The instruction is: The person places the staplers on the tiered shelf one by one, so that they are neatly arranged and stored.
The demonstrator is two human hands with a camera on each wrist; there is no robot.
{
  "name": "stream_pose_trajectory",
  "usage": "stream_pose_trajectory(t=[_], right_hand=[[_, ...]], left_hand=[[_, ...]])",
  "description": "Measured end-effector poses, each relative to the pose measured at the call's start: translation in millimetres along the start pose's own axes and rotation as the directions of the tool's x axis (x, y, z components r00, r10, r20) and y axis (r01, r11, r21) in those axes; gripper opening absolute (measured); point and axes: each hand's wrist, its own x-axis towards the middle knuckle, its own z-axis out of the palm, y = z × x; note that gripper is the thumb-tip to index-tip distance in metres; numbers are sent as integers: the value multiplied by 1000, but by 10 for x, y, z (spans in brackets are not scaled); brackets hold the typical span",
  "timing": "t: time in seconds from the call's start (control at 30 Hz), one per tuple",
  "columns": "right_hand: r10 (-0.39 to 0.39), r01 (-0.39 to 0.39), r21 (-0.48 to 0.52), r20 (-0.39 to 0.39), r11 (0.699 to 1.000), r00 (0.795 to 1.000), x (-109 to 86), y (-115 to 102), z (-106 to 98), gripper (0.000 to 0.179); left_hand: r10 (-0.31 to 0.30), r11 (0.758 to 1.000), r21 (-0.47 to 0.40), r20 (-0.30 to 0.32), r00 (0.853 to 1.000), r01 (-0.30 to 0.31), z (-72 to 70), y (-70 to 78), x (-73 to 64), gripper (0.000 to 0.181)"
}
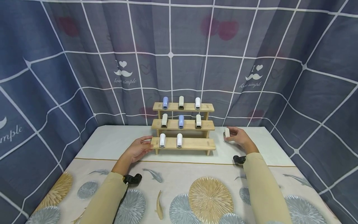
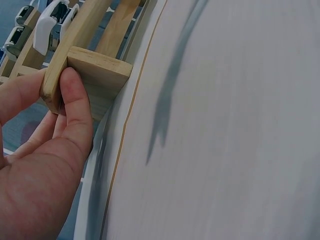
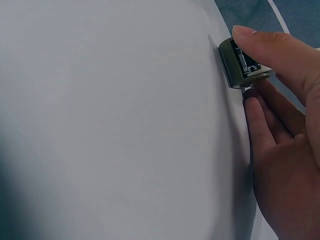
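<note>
A three-step wooden rack (image 1: 195,142) bears several small staplers. My left hand (image 1: 138,149) pinches the left end of its lowest step; the left wrist view shows the thumb and fingers on either side of the wooden board (image 2: 55,80). Two white staplers, one at the left (image 1: 162,140) and one at the middle (image 1: 179,140), stand on that step. To the right of the rack, my right hand (image 1: 237,137) holds a grey-green stapler (image 3: 235,65) between thumb and fingers, close over the white surface.
The middle step holds a blue stapler (image 1: 181,122) between two grey-green ones. Blue, grey-green and white staplers (image 1: 197,103) line the top step. A checked curtain (image 1: 184,71) hangs behind and at both sides. A patterned cloth (image 1: 173,174) covers the table's front.
</note>
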Motion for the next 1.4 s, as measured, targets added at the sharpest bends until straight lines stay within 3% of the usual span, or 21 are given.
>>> stream_pose_trajectory(t=[1.13,1.4], right_hand=[[-25,22,-43,-67,999,997,-109,-59,47,83],[-49,48,-18,-34,999,998,-199,-120,78,84]], left_hand=[[2,1000,27,-15,1000,-1,12,7,10,65],[1,1000,26,-16,1000,0,11,3,13,65]])
